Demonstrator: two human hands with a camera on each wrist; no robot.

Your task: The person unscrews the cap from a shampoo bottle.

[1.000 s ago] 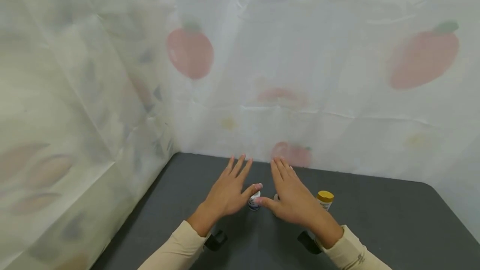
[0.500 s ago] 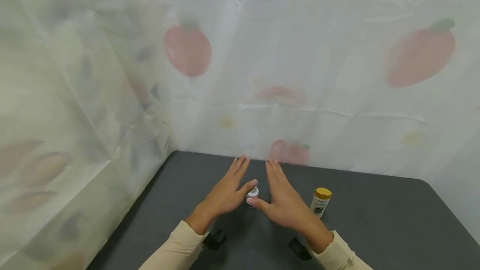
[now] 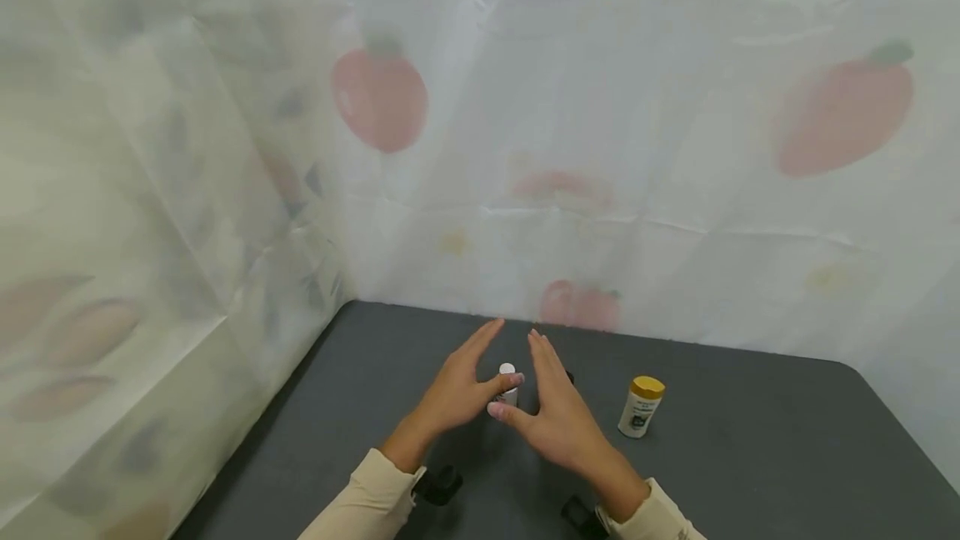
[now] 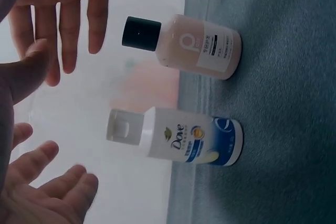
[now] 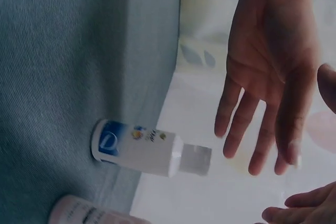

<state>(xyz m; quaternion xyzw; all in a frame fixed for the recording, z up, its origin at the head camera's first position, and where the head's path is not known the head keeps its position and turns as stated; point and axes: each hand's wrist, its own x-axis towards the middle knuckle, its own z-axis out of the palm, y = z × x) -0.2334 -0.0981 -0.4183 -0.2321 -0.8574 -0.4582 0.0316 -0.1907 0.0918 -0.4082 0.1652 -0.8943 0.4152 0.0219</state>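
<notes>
My left hand (image 3: 453, 394) hovers over the middle of the table, fingers extended and thumb spread. Facing it at a small distance is my right hand (image 3: 561, 419), its fingers straight. Both hold nothing. Between and below them stands a small white and blue Dove bottle (image 4: 189, 137) with a white flip cap, partly hidden by the thumbs in the head view. Beside it stands a pink bottle (image 4: 202, 48) with a black cap, mostly hidden behind my right hand in the head view. Right of that hand stands a white bottle with a yellow cap (image 3: 639, 411).
A dark grey table (image 3: 750, 440) carries the bottles. Behind it hangs a whitish sheet (image 3: 675, 107) printed with fruit, and another patterned sheet (image 3: 150, 232) runs along the left side. Each wrist wears a black camera band.
My right hand has shifted left and slightly lower, uncovering the yellow-capped bottle and a bit of the black cap. My left hand's spread fingers have come closer together.
</notes>
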